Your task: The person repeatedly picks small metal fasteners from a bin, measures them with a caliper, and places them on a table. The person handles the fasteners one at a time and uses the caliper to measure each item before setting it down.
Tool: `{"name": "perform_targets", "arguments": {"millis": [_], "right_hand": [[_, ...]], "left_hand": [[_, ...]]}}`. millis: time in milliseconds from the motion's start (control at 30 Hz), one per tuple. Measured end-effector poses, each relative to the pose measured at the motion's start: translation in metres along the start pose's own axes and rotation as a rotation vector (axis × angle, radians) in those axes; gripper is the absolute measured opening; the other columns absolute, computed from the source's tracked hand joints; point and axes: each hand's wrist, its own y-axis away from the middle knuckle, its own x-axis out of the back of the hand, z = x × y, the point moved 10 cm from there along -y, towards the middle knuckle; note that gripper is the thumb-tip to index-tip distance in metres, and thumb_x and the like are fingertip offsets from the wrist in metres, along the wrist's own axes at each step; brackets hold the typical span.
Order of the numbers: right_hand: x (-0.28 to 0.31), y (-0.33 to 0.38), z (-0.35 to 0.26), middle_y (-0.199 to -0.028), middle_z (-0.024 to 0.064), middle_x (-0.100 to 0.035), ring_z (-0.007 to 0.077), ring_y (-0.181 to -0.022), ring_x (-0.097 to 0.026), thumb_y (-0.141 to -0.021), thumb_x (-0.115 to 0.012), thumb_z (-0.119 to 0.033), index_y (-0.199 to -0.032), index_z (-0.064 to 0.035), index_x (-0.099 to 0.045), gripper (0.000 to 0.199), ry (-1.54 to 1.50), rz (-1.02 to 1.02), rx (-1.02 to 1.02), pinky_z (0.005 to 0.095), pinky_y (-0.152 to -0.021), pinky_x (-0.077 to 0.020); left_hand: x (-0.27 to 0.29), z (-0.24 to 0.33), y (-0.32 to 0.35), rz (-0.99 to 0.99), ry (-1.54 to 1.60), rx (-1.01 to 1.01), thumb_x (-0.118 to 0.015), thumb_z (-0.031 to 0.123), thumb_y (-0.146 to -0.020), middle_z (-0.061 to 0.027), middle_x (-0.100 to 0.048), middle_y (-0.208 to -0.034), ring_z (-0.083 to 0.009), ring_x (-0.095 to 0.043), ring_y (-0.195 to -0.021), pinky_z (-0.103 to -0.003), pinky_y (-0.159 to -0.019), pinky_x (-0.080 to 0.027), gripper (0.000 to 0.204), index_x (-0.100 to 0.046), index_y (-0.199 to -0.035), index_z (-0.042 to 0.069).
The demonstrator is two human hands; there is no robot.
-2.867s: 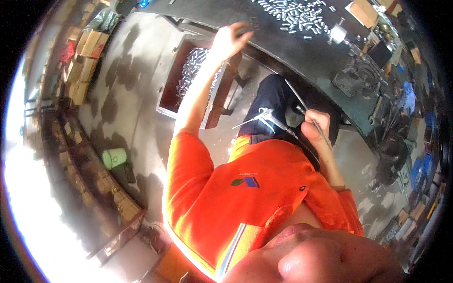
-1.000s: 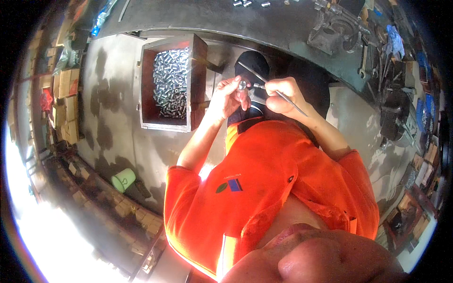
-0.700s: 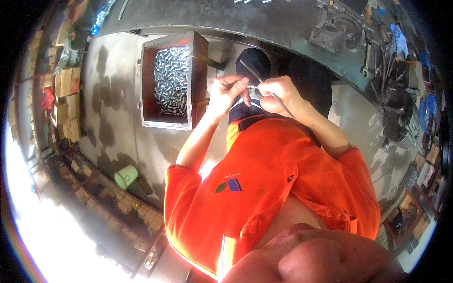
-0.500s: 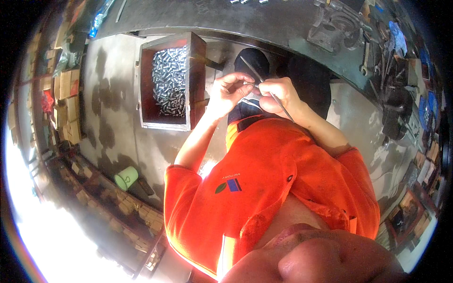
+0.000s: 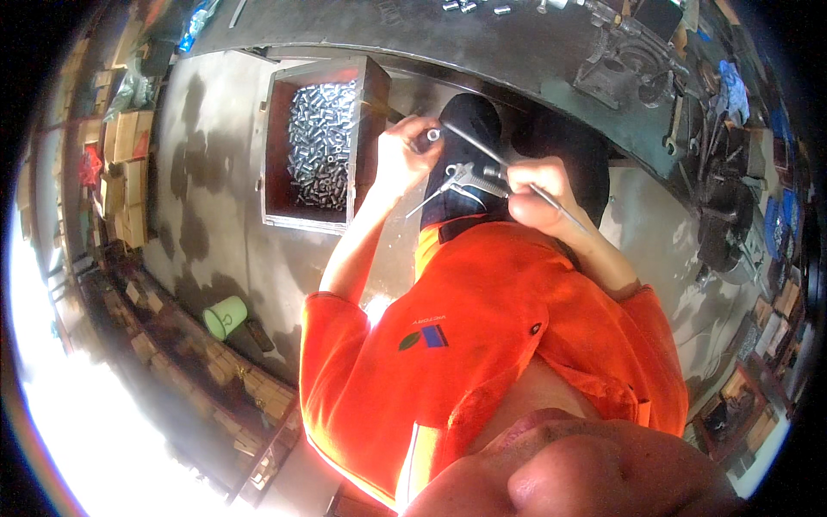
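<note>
My left hand [image 5: 403, 157] is closed round a small metal sleeve [image 5: 433, 135], its round hole showing at the fingertips. In my right hand [image 5: 541, 188] is a thin metal rod [image 5: 475, 146], which sticks out on both sides of the fist. The rod's far end is close to the sleeve but appears apart from it. An air blow gun [image 5: 469, 179] with a thin nozzle lies over my lap, just left of my right hand. To the left of my left hand stands an open box [image 5: 277, 172] heaped with small metal sleeves [image 5: 320, 129].
A dark workbench [image 5: 362, 28] runs across the far side, with a few metal pieces [image 5: 468, 7] on it. Toward its right are a vise [image 5: 624, 65] and a wrench [image 5: 674, 125]. A pale green bucket [image 5: 226, 317] lies on the floor at left, near shelves of small boxes [image 5: 131, 215].
My hands have moved apart: the left up and left, with the sleeve's end now showing, the right to the right and down with the rod. The blow gun on my lap has come into sight.
</note>
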Motion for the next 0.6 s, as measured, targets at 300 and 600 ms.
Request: {"name": "perform_targets", "arguments": {"millis": [300, 600], "right_hand": [[-0.014, -0.001, -0.008, -0.049, 0.006, -0.028, 0.0118, -0.043, -0.028, -0.064, -0.055, -0.008, -0.054, -0.0043, -0.033, 0.024, -0.074, -0.099, -0.092, 0.03, -0.042, -0.0244], [-0.016, -0.027, 0.034, -0.047, 0.0106, -0.039, 0.0198, -0.04, -0.04, -0.064, -0.054, -0.01, -0.054, -0.0036, -0.042, 0.016, 0.153, 0.037, -0.029, 0.0318, -0.042, -0.0319]], "left_hand": [[0.002, 0.009, 0.003, -0.017, -0.132, -0.1, -0.068, 0.006, -0.06, -0.0069, -0.056, -0.07, -0.0244, -0.057, -0.057, -0.032, -0.05, -0.046, 0.021, -0.063, -0.081, 0.008], [-0.031, 0.051, -0.002, -0.067, -0.135, -0.395, -0.069, 0.006, -0.06, -0.0082, -0.054, -0.066, -0.0247, -0.056, -0.053, -0.032, -0.048, -0.044, 0.023, -0.064, -0.082, 0.007]]}}
